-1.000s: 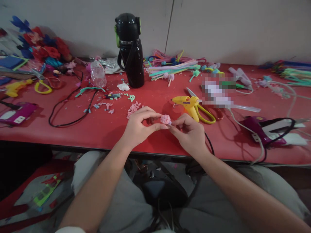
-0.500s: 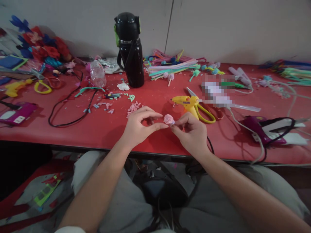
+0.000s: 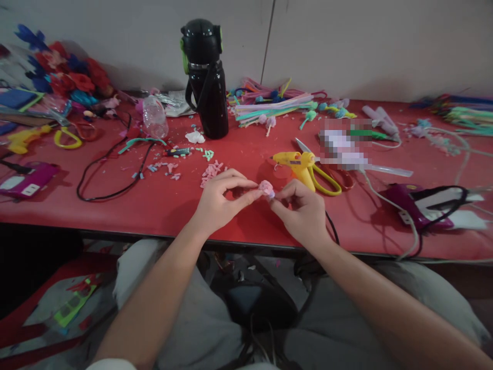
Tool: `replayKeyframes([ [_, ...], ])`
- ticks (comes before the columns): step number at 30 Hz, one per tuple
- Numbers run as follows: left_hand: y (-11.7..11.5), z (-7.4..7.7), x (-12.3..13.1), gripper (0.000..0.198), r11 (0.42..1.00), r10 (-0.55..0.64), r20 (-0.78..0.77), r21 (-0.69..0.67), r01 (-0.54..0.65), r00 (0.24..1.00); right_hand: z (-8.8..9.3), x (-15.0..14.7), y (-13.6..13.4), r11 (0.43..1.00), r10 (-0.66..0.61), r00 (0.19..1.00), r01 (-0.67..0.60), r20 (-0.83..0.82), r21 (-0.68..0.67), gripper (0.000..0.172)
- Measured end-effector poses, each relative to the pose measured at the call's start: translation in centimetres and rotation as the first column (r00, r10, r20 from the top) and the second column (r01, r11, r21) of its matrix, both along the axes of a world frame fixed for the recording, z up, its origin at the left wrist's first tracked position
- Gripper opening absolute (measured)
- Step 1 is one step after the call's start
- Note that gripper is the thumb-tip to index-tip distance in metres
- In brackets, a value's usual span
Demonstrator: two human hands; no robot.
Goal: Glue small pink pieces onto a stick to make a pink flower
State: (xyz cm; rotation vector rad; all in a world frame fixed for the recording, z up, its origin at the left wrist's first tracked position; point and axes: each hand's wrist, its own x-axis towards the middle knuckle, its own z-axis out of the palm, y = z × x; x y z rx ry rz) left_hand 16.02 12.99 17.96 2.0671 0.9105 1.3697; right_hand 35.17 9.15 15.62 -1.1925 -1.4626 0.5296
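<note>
Between my two hands, above the red tabletop's front edge, is a small pink pompom-like ball [image 3: 265, 187] with a pale lilac bit on its right side. My left hand [image 3: 224, 198] pinches the ball's left side between thumb and fingertips. On the other side, the thumb and forefinger of my right hand [image 3: 302, 208] are closed at the lilac bit. Just beyond my left hand lies a pile of short pink pieces [image 3: 211, 172]. A yellow glue gun [image 3: 296, 162] rests past my right hand, beside yellow-handled scissors [image 3: 325, 180].
A black bottle [image 3: 208, 87] stands at the back. Bundles of pipe cleaners [image 3: 275, 110] lie along the wall. A clear plastic bottle [image 3: 154, 117] and a black cord [image 3: 110, 192] are to the left. A purple box with cables [image 3: 408, 205] sits at right.
The left thumb and fingertips have closed onto the pink ball, which has shifted slightly left and turned, showing more of the lilac bit. The right hand has moved slightly left.
</note>
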Motion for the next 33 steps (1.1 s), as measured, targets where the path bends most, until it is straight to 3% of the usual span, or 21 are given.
replayKeyframes([
  [12,-0.04,0.09,-0.07,0.008,1.0,-0.023,0.01,0.001,0.023,1.0,0.08,0.09,0.24,0.991,-0.053,0.998,0.047,-0.046,-0.127,0.021],
  [33,-0.02,0.0,0.12,0.01,1.0,-0.021,0.001,-0.017,0.021,1.0,0.25,-0.19,0.04,0.989,-0.023,0.999,0.018,-0.037,-0.148,0.019],
])
